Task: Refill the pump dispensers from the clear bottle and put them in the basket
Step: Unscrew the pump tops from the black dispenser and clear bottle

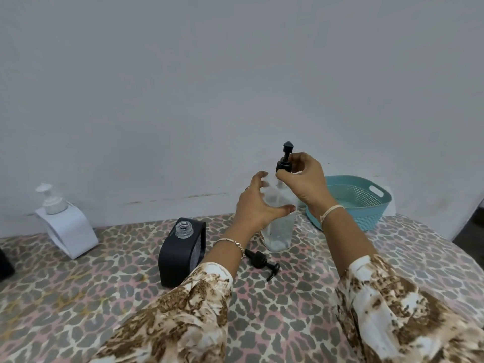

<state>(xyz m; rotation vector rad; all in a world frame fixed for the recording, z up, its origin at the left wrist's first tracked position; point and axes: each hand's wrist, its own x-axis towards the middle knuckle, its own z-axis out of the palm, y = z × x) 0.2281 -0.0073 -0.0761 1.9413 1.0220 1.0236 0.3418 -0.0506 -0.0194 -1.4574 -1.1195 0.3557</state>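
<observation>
A clear bottle (279,231) stands upright on the leopard-print table, a little liquid at its bottom. My left hand (258,205) grips its body from the left. My right hand (305,179) pinches the collar of a black pump head (285,161) sitting at the bottle's neck, its tube inside the bottle. A black square dispenser (182,258) stands to the left with its clear neck uncapped. Its black pump (262,262) lies loose on the table beside it. A white pump dispenser (65,224) stands at the far left by the wall. The teal basket (366,205) sits at the back right.
A pale wall runs along the back edge of the table. A dark object (5,263) is cut off at the left edge. The table's right edge curves away past the basket.
</observation>
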